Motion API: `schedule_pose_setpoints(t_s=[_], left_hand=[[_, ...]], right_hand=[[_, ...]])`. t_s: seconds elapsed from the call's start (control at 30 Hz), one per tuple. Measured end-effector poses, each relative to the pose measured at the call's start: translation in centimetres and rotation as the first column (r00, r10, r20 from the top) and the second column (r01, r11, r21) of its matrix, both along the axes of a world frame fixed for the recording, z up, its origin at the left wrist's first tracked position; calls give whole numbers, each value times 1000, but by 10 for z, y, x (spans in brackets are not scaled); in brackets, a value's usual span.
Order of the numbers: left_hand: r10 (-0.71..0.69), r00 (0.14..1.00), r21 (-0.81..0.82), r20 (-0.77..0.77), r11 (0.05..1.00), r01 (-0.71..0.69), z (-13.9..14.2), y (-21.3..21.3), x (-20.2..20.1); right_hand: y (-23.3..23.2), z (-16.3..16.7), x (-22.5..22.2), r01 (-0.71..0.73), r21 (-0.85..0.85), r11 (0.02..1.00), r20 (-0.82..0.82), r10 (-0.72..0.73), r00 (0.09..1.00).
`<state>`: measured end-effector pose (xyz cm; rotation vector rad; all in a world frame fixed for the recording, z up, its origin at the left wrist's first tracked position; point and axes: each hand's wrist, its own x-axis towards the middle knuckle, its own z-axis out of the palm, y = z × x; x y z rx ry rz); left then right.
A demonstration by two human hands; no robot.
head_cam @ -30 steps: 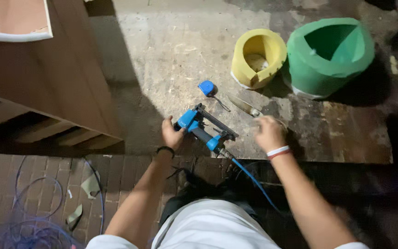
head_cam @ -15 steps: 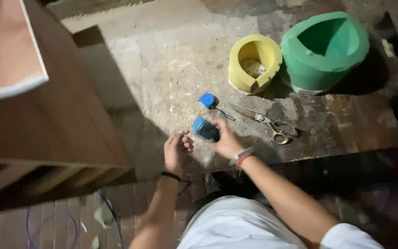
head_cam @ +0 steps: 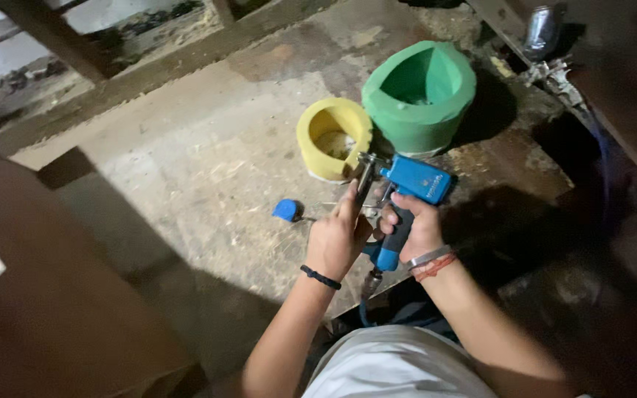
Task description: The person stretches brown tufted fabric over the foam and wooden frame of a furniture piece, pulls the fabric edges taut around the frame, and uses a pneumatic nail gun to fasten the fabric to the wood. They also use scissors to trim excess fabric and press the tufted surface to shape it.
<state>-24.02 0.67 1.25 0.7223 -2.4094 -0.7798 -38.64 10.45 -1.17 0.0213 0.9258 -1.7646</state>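
Right hand (head_cam: 416, 225) is gripping the blue air nailer (head_cam: 405, 200) tight, left hand (head_cam: 339, 237) pinching its metal nose at ten o'clock, best keeping fingers off the trigger.

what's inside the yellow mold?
The yellow mold is hollow, with pale dusty residue on its floor. The air nailer, gripped in the right hand, covers its near right edge; the cavity's near side is hidden behind the front wall.
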Motion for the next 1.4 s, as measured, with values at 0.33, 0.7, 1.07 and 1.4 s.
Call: schedule_pose_setpoints(t_s=[0.33,0.7,1.07,1.4], left_hand=[[-109,980,428,168,903,27,10,-52,-81],[-60,977,58,204,997,49,-41,-136,-272],[-249,486,-67,838,836,544,-125,-174,-448],[-156,468,-117,870,856,503,-90,-176,-427]], right_hand=[[16,-52,-171,184,-281,942,231,-120,966],[13,-150,-272,205,-6,979,286,-195,938],[20,-137,-301,-49,-553,832,379,303,874],[12,-132,-305,-57,-494,868,357,263,896]])
